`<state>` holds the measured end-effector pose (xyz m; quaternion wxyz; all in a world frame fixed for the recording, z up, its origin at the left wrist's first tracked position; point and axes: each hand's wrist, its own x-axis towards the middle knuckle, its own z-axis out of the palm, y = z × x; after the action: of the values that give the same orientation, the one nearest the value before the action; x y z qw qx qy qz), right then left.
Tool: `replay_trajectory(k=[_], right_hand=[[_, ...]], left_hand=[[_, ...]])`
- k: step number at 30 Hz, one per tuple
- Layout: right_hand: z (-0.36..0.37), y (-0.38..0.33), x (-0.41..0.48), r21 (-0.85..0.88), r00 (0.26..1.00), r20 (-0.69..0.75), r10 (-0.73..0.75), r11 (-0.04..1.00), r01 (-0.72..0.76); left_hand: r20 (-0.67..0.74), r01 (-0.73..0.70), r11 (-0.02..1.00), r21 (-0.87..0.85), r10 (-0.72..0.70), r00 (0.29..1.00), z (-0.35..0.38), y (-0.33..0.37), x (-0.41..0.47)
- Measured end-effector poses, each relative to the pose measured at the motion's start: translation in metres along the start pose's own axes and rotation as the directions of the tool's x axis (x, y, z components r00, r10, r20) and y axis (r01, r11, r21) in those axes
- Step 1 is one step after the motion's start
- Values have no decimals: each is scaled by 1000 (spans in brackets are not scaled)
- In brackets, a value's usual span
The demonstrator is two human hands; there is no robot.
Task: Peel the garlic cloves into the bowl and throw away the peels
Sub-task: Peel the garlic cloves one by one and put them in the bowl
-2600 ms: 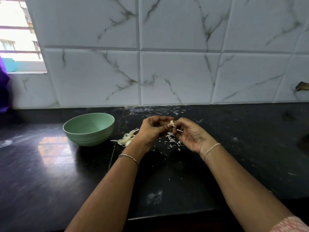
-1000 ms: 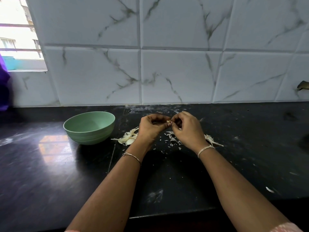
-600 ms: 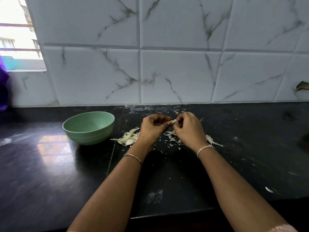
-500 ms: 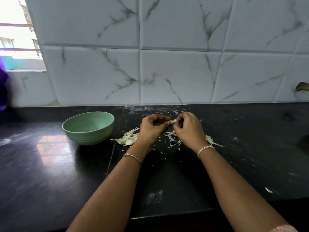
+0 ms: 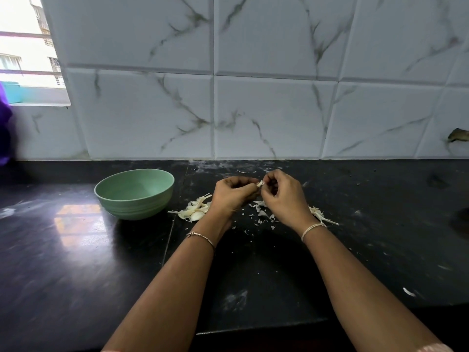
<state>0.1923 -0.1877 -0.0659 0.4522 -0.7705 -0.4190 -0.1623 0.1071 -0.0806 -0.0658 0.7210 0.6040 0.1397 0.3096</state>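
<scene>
Left hand [image 5: 232, 193] and right hand [image 5: 284, 196] both pinch one small pale garlic clove [image 5: 260, 184] above the black stone counter [image 5: 76, 262], so papery white peel scraps [image 5: 261, 212] drop clear of the empty-looking pale green round bowl [image 5: 134, 193] at left.

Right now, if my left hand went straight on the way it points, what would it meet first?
The garlic clove that the left hand pinches; just beyond it, probably the right hand.

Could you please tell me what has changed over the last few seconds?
The right hand rolled over, knuckles up, and closed in on the left hand; both keep pinching the clove. The bowl and peels stayed put.
</scene>
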Motion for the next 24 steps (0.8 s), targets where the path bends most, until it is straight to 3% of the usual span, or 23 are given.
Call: replay_trajectory(k=[6,11,15,20,24], right_hand=[[2,0,1,12,1000,18,4,1000,-4],[-1,-1,0,-80,1000,-27,-12,997,10],[-13,5,3,-151,988,-134,72,984,-92],[-22,20,3,-297,986,90,139,949,-107],[-25,18,4,-281,992,30,126,953,-112]], left_hand=[[-22,3,997,-83,-4,1000,-2,2,-2],[-82,-29,999,35,32,996,3,3,-3],[-117,-38,996,77,47,992,-1,2,-1],[-21,-37,997,70,38,999,-3,0,-4],[-29,-78,991,109,81,996,-2,-2,-3]])
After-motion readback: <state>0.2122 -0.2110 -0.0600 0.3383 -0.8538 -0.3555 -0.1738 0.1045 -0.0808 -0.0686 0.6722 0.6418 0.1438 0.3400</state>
